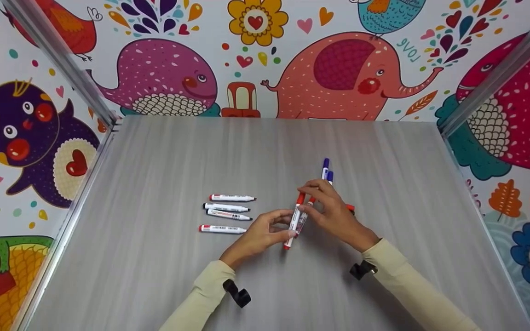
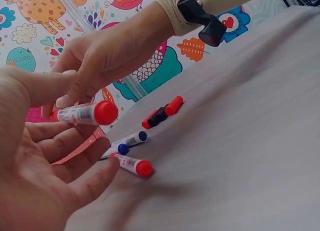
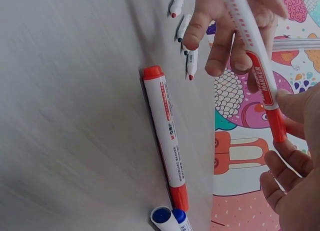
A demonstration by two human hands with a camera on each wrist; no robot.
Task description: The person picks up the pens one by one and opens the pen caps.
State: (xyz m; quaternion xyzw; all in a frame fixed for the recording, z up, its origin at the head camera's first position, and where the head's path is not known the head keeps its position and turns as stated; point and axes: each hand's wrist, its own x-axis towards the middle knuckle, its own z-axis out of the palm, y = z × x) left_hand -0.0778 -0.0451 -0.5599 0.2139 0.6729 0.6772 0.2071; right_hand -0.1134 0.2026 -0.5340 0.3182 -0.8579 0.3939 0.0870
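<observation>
My right hand [image 1: 334, 214] pinches a white whiteboard marker [image 1: 295, 220] near its red cap [image 3: 276, 125]. The marker slants over the table. My left hand [image 1: 265, 230] surrounds its lower part, thumb on one side and fingers on the other. A gap shows between that thumb and the marker in the left wrist view; whether the fingers touch it I cannot tell. Below lies another red-capped marker [image 3: 167, 131]. Two blue-capped markers [image 1: 325, 168] lie beyond my right hand, partly hidden by it.
Left of my hands, several uncapped markers [image 1: 226, 208] lie side by side, tips to the right. Loose red and black caps [image 2: 159, 116] sit on the table [image 1: 177, 151] by my right hand. A patterned wall [image 1: 246, 69] borders the far edge.
</observation>
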